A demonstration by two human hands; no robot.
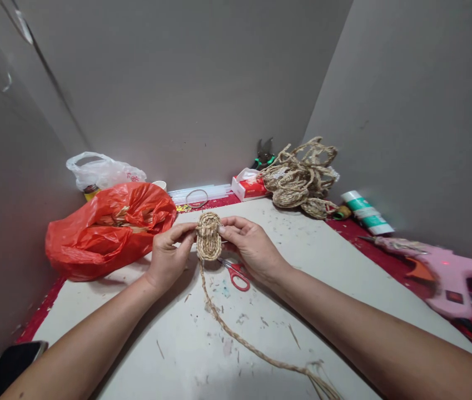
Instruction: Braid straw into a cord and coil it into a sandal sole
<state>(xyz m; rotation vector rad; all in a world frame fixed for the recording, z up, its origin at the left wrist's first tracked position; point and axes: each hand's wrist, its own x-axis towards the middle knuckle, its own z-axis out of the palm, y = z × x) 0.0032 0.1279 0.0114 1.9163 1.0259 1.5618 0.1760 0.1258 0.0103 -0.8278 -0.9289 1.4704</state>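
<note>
A small oval coil of braided straw [209, 238] is held up between my two hands at the middle of the view. My left hand [170, 253] pinches its left edge, and my right hand [252, 245] pinches the upper right edge. From the coil's lower left a loose straw braid [239, 339] runs down and right across the white board, ending in frayed strands. Red-handled scissors [239, 276] lie just behind and below the coil, their blades partly hidden by it and my right hand.
A red plastic bag [110, 236] with straw stands left. Behind are a white bag [104, 171], clear sticks [202, 193], a tissue pack [249, 186], pliers [264, 155] and a braid heap [298, 175]. A white-green roll [367, 213] and pink glue gun [448, 272] lie right.
</note>
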